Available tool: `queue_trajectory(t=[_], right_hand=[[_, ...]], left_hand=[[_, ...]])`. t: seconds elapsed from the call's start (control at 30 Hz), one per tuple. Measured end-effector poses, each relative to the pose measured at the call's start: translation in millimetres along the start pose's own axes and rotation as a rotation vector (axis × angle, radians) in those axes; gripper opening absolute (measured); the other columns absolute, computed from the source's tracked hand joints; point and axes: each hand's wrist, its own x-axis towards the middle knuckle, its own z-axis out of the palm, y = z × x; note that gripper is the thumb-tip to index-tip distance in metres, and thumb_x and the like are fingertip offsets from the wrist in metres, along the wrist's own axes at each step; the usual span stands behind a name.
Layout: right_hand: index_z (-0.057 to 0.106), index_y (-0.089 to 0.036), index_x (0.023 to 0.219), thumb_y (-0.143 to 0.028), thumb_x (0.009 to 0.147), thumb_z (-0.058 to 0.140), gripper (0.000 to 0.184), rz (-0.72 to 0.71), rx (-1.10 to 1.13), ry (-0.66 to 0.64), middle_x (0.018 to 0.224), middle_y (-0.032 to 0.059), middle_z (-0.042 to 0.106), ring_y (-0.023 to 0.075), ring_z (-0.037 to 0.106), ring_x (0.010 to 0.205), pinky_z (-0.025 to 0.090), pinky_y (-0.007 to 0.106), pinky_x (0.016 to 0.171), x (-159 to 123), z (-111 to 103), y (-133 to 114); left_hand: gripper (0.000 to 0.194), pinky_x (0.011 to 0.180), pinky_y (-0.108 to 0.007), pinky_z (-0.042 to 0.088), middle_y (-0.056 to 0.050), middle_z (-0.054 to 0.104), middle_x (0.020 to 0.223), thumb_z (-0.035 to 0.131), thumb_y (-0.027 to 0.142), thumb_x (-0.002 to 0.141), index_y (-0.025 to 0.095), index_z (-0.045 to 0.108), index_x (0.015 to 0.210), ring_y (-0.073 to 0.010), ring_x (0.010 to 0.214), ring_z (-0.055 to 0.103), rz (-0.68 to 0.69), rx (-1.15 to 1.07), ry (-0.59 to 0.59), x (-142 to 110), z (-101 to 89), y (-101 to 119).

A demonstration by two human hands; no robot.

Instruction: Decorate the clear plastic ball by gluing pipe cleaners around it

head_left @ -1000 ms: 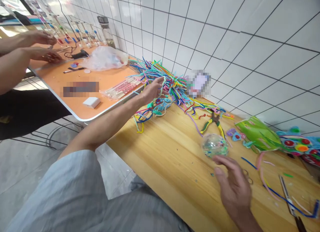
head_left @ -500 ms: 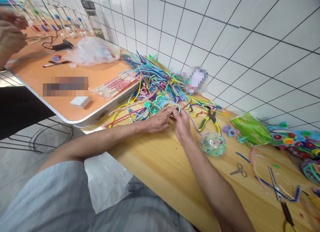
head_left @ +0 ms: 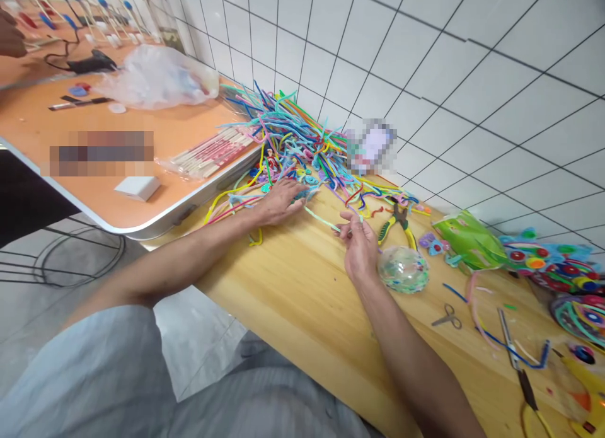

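Wooden worktop (head_left: 283, 280): yellow-brown, streaked with grain
Other worktop (head_left: 99, 201): orange, edged in silvery white
Wall (head_left: 368, 53): white, ruled into squares by dark lines
Pipe cleaners (head_left: 293, 132): blue, green, pink, yellow, orange (quite a riot)
Strand (head_left: 321, 219): pale green
Pliers (head_left: 401, 217): dark head, green-and-yellow handles
Bowl (head_left: 404, 270): clear, flecked green and blue
Packet (head_left: 470, 239): bright green
Shirt (head_left: 104, 356): grey-blue

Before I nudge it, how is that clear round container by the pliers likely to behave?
The clear round container looks like thin plastic, so it's probably light and would slide easily. Its curved sides suggest it could rock or roll. Coloured bits show through low down and might shift or rattle.
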Motion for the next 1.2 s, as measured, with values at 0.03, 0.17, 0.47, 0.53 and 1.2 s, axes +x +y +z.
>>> queue_trajectory(t=[0.03, 0.17, 0.47, 0.53, 1.2], right_hand=[[0.073, -0.022, 0.098, -0.073, 0.086, 0.073, 0.052, -0.029, -0.015, 0.025, 0.06, -0.0063, 0.058, 0.0186, 0.065, 0.072, 0.055, 0.035, 0.079, -2.1, -2.3, -3.1], [0.07, -0.021, 0.081, -0.067, 0.095, 0.068, 0.047, -0.208, -0.117, 0.081, 0.069, -0.0021, 0.066, 0.0164, 0.065, 0.072, 0.052, 0.034, 0.08, -15.0, -16.4, -26.1], [0.08, -0.025, 0.111, -0.042, 0.106, 0.057, 0.029, -0.342, -0.543, -0.091, 0.063, -0.0033, 0.062, 0.0198, 0.068, 0.071, 0.053, 0.035, 0.073, -63.9, -62.9, -49.9], [0.079, -0.025, 0.116, -0.037, 0.105, 0.055, 0.028, -0.389, -0.659, -0.205, 0.074, 0.0007, 0.071, 0.0224, 0.072, 0.078, 0.058, 0.038, 0.078, -65.5, -70.6, -38.3], [0.068, -0.031, 0.138, -0.032, 0.097, 0.073, 0.042, -0.479, -0.837, -0.595, 0.143, 0.0113, 0.073, 0.0316, 0.067, 0.136, 0.055, 0.056, 0.117, -83.2, -72.3, -28.5]], left_hand=[[0.05, 0.126, -0.058, 0.038, -0.017, 0.073, 0.138, 0.037, 0.044, 0.108, 0.017, 0.068, 0.136, -0.034, 0.135, 0.064, -0.012, 0.014, -0.019, 0.0, -0.3, -1.9], [0.05, 0.125, -0.061, 0.036, -0.015, 0.077, 0.13, 0.031, 0.042, 0.109, 0.019, 0.074, 0.122, -0.0338, 0.131, 0.066, -0.045, -0.005, -0.019, 0.7, 1.0, -6.9], [0.042, 0.101, -0.037, 0.058, -0.011, 0.082, 0.116, 0.044, 0.042, 0.106, 0.016, 0.077, 0.112, -0.024, 0.107, 0.075, -0.131, -0.194, 0.142, 2.7, -14.0, 12.9], [0.044, 0.088, -0.03, 0.059, -0.009, 0.082, 0.109, 0.041, 0.042, 0.107, 0.015, 0.075, 0.11, -0.0203, 0.097, 0.075, -0.174, -0.235, 0.211, 3.5, -21.3, 18.7], [0.03, 0.064, -0.027, 0.038, -0.002, 0.066, 0.064, 0.07, 0.043, 0.086, 0.017, 0.075, 0.071, -0.0164, 0.065, 0.057, -0.456, -0.004, 0.274, 33.6, -68.0, -25.0]])
